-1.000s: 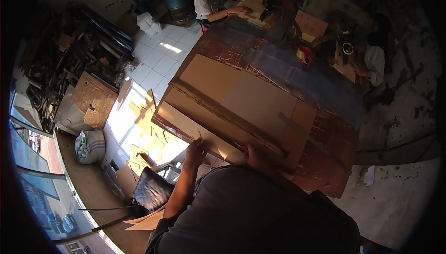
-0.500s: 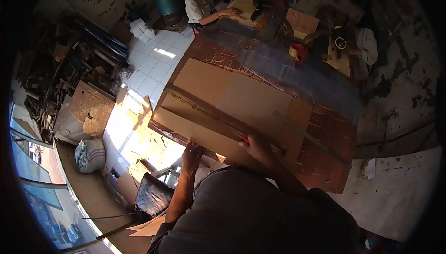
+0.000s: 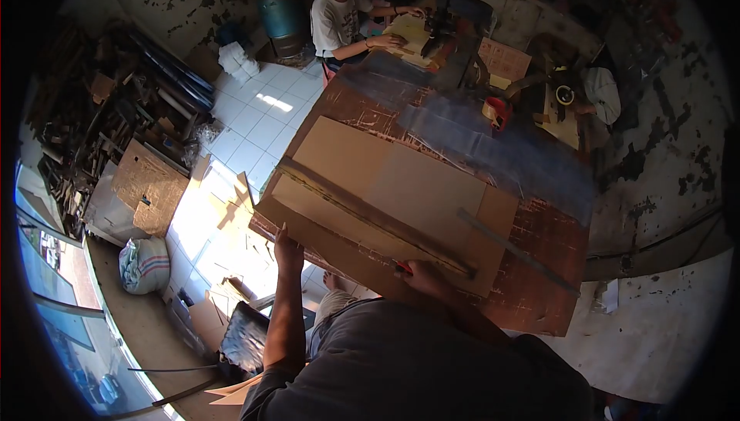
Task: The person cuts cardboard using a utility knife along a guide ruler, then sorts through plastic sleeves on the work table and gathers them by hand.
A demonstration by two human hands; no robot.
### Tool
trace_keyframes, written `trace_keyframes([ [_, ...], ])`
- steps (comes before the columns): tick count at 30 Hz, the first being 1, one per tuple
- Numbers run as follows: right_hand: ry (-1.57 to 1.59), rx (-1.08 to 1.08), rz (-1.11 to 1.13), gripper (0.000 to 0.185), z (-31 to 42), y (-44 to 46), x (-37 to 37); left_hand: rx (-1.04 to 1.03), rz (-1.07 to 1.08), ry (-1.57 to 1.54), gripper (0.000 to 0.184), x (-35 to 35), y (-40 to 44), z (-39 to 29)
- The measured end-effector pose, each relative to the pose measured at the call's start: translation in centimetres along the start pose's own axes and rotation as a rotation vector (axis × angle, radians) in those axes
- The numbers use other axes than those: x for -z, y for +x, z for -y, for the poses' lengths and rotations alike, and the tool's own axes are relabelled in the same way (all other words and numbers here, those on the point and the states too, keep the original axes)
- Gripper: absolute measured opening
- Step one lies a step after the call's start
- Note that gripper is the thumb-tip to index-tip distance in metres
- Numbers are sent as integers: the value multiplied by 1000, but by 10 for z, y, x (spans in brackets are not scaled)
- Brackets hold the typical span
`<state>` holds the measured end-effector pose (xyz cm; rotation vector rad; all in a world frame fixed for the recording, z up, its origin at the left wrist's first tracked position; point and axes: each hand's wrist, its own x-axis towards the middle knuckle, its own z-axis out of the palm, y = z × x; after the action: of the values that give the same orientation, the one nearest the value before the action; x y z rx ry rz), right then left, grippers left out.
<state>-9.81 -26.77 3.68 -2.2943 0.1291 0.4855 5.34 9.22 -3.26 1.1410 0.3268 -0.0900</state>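
Note:
A large cardboard sheet (image 3: 343, 147) lies on the brown worktable, with a long dark straight bar (image 3: 362, 221) across it. Along the near side is a cardboard strip (image 3: 312, 234). My left hand (image 3: 288, 253) is closed on the strip's near edge, thumb uppermost. In my right hand (image 3: 422, 278) is a small red tool (image 3: 403, 267), just on the near side of the bar's right end; its tip is too small to make out. A thin grey metal strip (image 3: 516, 250) rests across the sheet's right part and the table.
The worktable (image 3: 539, 282) has a scratched top, with plastic sheeting (image 3: 462, 117) and a red tape dispenser (image 3: 495, 113) at its far side. A co-worker (image 3: 339, 24) sits beyond it. Cardboard scraps (image 3: 231, 209) litter the tiled floor; a white sack (image 3: 145, 263) stands left.
My left hand has moved left along the near edge. The near strip, raised before, now lies lower and nearer to me. My right hand with the red tool has come slightly closer to my body.

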Motion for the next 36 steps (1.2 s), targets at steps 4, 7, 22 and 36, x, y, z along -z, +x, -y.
trace_keyframes([
  [4,38,-21,73,45,-11,2,-18,-24,-164,-70,54,-19,13,-41],
  [7,26,-4,36,45,-15,0,-22,-92,-129,7,57,-12,34,-52],
  [22,-27,-136,-242,47,99,8,-4,215,45,224,36,26,38,-89],
  [36,247,279,-424,30,283,158,-53,120,546,-40,51,11,5,-162],
])
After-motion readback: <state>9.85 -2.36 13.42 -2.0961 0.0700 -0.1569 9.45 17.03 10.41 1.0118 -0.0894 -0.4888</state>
